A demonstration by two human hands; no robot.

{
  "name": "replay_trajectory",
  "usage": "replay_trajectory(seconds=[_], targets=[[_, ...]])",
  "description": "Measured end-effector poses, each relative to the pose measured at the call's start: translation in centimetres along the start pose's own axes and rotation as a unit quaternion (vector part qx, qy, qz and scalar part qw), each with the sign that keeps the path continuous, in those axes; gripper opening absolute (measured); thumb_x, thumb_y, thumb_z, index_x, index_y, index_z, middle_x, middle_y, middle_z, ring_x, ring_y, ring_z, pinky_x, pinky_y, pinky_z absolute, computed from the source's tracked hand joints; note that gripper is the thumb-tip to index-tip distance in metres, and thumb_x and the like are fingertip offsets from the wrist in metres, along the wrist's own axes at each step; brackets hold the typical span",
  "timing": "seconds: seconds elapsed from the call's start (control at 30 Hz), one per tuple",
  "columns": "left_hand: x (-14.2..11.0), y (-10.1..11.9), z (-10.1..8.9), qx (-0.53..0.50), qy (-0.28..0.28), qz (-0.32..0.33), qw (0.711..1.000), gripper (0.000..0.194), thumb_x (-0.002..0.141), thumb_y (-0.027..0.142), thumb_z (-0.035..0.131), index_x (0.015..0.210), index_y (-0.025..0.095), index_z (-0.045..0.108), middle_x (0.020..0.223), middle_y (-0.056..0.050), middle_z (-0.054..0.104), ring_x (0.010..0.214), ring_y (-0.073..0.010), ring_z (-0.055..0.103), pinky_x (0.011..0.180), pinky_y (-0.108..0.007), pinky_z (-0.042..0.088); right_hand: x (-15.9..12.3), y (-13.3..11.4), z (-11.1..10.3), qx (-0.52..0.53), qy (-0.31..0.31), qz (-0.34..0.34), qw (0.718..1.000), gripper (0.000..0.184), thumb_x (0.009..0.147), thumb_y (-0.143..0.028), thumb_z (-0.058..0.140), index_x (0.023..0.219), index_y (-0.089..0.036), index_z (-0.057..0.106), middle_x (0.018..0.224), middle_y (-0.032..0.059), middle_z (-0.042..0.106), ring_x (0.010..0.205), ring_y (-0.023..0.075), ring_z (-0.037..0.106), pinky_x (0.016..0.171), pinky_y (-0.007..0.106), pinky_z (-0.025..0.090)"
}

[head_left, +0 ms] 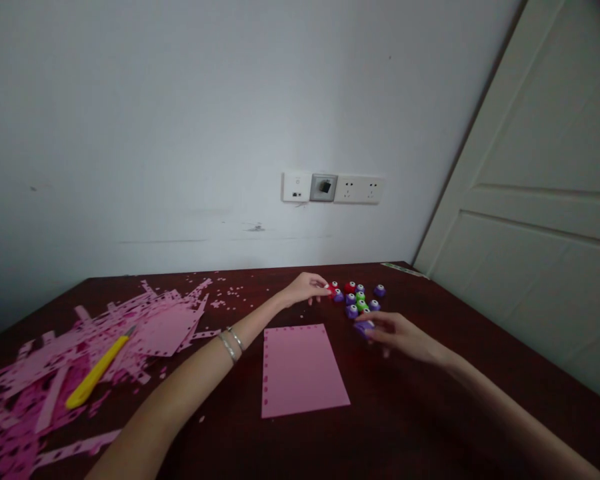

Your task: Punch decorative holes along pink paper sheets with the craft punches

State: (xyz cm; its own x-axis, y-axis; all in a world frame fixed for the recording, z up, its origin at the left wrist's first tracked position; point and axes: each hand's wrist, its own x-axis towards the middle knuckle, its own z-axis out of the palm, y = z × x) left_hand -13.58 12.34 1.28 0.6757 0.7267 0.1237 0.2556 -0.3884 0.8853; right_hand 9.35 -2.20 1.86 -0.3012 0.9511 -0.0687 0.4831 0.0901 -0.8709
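Partly finger-covered, small purple piece (363, 328), slightly blurred

Right of centre, the right hand (400, 335) was blurred and covered part of a purple piece (363, 327). Whether the left hand (304, 289) touched the red piece (333, 290) by its fingertips could not be told. Pink scraps (53, 397) were cut off at lower left, the door (545, 160) at right; markings on the thin strip (405, 270) were illegible.
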Motion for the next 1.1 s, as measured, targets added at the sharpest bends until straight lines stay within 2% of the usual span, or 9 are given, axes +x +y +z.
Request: replay_trajectory(seconds=[0.17,0.3,0.47,0.57,0.63,0.7,0.77,0.87,1.1], targets=[[-2.9,0.2,-2.4,-0.379,-0.087,-0.035,0.921,0.031,0.071,0.030,0.069,0.095,0.011,0.062,0.074,-0.005,0.060,0.057,-0.0066,0.051,0.052,-0.020,0.039,3.5,-2.2,2.0,0.330,-0.003,-0.042,0.943,0.041,0.078,-0.041,0.059,0.115,-0.025,0.055,0.116,0.0096,0.057,0.079,0.0134,0.060,0.058,0.022,0.047],[-4.8,0.3,-3.4,-0.414,-0.121,-0.044,0.901,0.031,0.069,0.024,0.070,0.096,0.011,0.062,0.075,-0.005,0.062,0.059,-0.0085,0.053,0.057,-0.023,0.042,5.6,-3.0,3.4,0.394,-0.020,-0.042,0.918,0.038,0.077,-0.039,0.060,0.113,-0.027,0.056,0.121,0.0078,0.055,0.079,0.0125,0.060,0.060,0.022,0.047],[-5.7,0.2,-4.6,-0.384,-0.100,-0.046,0.917,0.031,0.068,0.023,0.070,0.096,0.013,0.062,0.082,-0.006,0.063,0.063,-0.0100,0.056,0.065,-0.027,0.044,6.7,-3.5,4.2,0.379,-0.057,-0.060,0.922,0.036,0.079,-0.040,0.058,0.112,-0.026,0.057,0.117,0.0075,0.058,0.078,0.0117,0.059,0.061,0.022,0.046],[-5.0,-0.5,-6.4,-0.269,-0.052,-0.036,0.961,0.033,0.070,0.030,0.068,0.098,0.013,0.061,0.085,-0.007,0.063,0.064,-0.0101,0.056,0.066,-0.027,0.044,8.4,-4.0,3.8,0.285,-0.036,-0.072,0.955,0.039,0.079,-0.044,0.056,0.112,-0.023,0.057,0.113,0.0091,0.060,0.079,0.0135,0.060,0.059,0.023,0.046],[-4.0,-1.6,-8.0,-0.103,0.007,-0.046,0.994,0.031,0.073,0.032,0.064,0.096,0.012,0.061,0.081,-0.007,0.064,0.064,-0.0117,0.057,0.063,-0.026,0.044,10.7,-4.5,3.2,0.168,0.019,-0.076,0.983,0.042,0.076,-0.041,0.060,0.111,-0.019,0.057,0.105,0.0094,0.063,0.079,0.0153,0.060,0.059,0.024,0.046],[-2.7,-2.9,-9.6,0.122,0.076,-0.070,0.987,0.022,0.073,0.028,0.062,0.087,0.011,0.062,0.075,-0.006,0.064,0.063,-0.0136,0.057,0.061,-0.026,0.043,14.0,-4.9,2.6,0.002,0.091,-0.090,0.992,0.039,0.072,-0.036,0.064,0.105,-0.015,0.061,0.093,0.0086,0.066,0.076,0.0170,0.060,0.063,0.026,0.046],[-1.5,-4.4,-10.9,0.267,0.133,-0.070,0.952,0.014,0.072,0.023,0.060,0.080,0.012,0.063,0.077,-0.005,0.064,0.070,-0.0155,0.057,0.066,-0.027,0.043,17.5,-5.3,2.3,-0.177,0.139,-0.125,0.966,0.032,0.071,-0.027,0.063,0.099,-0.013,0.064,0.091,0.0083,0.067,0.080,0.0184,0.060,0.072,0.028,0.045],[-0.2,-6.3,-11.6,0.318,0.147,-0.081,0.933,0.009,0.071,0.020,0.060,0.076,0.013,0.063,0.078,-0.006,0.064,0.075,-0.0175,0.057,0.070,-0.028,0.042,22.0,-5.6,2.8,-0.385,0.116,-0.107,0.909,0.030,0.073,-0.022,0.059,0.102,-0.013,0.064,0.100,0.0114,0.066,0.092,0.0209,0.059,0.078,0.027,0.043],[0.5,-7.2,-10.6,0.376,0.127,-0.095,0.913,0.017,0.071,0.016,0.057,0.088,0.014,0.059,0.087,-0.008,0.063,0.082,-0.0204,0.057,0.076,-0.031,0.042,25.5,-4.4,4.8,-0.443,0.071,-0.070,0.891,0.021,0.069,-0.019,0.061,0.087,-0.011,0.068,0.090,0.0162,0.068,0.087,0.0251,0.061,0.072,0.029,0.043]])
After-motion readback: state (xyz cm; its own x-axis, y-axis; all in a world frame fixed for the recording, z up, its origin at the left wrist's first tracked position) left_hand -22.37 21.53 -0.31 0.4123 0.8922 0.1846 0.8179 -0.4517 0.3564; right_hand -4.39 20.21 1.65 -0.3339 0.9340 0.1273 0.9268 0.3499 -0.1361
